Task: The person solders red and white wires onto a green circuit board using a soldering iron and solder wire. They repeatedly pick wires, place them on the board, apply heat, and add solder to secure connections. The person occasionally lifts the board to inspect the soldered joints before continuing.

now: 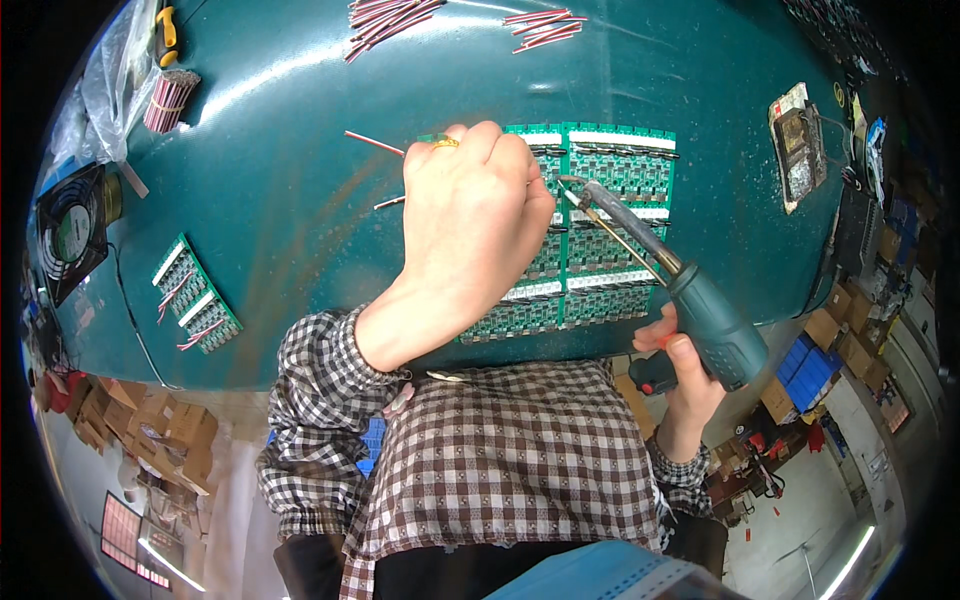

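Note:
My left hand (470,210) is closed, back upward, over the left part of a panel of green circuit boards (622,240). From its left side stick out the ends of a red and white wire (375,142) and a second wire (389,203); the fingertips are hidden behind the hand. My right hand (690,375) is wrapped round the grip of a dark green soldering gun (715,325). The gun's metal tip and thin feed tube point up and left, reaching the panel beside my left fingers.
Bundles of red and white wires (385,25) lie at the far edge, with a smaller pile (543,28) nearby. At left are a tied wire bundle (170,100), a black fan (75,232) and a separate board strip (197,293). A stained block (798,148) sits at right.

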Action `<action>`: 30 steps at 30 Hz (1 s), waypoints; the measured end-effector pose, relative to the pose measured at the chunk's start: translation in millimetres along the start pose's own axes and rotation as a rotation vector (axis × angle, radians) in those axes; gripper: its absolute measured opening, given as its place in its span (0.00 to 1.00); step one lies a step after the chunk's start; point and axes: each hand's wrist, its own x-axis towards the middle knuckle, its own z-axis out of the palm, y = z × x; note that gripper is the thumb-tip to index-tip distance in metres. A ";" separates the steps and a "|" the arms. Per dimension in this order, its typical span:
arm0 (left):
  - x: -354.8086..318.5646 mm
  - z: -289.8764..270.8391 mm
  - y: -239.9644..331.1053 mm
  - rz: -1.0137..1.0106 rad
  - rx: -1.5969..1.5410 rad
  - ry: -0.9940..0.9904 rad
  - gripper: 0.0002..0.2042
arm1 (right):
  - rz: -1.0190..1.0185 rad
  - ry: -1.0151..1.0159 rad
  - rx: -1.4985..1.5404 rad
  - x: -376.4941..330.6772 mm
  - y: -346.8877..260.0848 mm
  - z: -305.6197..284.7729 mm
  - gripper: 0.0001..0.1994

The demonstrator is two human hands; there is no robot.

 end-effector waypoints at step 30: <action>-2.5 0.5 -0.6 -0.038 0.013 -0.043 0.07 | 0.004 0.002 -0.070 -1.1 1.3 3.2 0.15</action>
